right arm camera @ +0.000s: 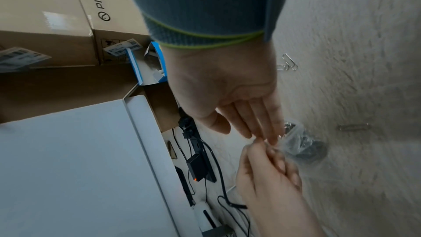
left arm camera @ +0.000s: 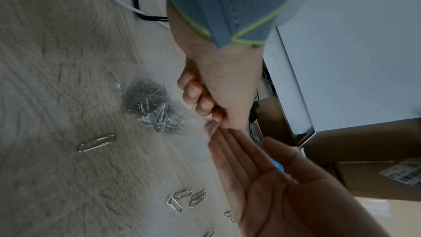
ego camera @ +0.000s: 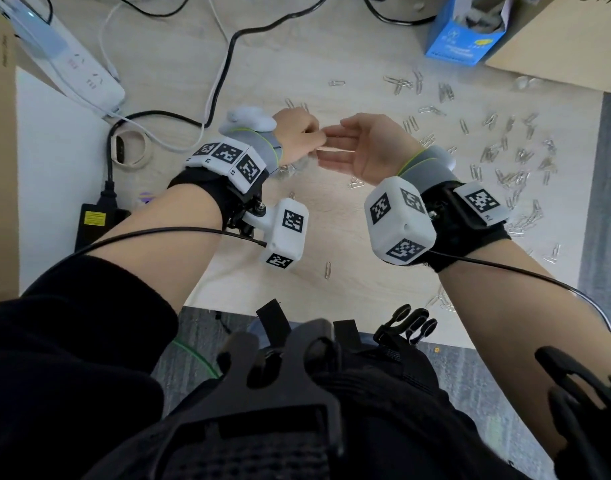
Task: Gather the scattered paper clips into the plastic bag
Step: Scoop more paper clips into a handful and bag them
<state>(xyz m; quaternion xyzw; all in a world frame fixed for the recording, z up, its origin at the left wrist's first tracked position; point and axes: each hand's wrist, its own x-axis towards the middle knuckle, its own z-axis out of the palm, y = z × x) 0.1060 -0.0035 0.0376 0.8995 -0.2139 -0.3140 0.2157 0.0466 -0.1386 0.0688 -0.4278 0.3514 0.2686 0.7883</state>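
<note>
A clear plastic bag [left arm camera: 157, 109] with several paper clips inside hangs low over the pale wooden table [ego camera: 349, 237]. My left hand [ego camera: 312, 136] pinches the bag's rim with curled fingers. The head view shows only a bit of the bag [ego camera: 293, 168] under that hand. My right hand [ego camera: 326, 147] is flat, fingers straight and together, and its fingertips meet the left hand's at the bag's rim. Many loose paper clips [ego camera: 505, 150] lie scattered over the right half of the table. A single clip [ego camera: 327, 270] lies nearer me, and another clip [left arm camera: 96, 143] lies beside the bag.
A white power strip [ego camera: 79, 71], cables, a black power adapter [ego camera: 96, 220] and a wristband [ego camera: 129, 147] sit at the left. A blue carton [ego camera: 463, 32] and a cardboard box [ego camera: 574, 39] stand at the back right. The table's front edge [ego camera: 297, 306] is close to my body.
</note>
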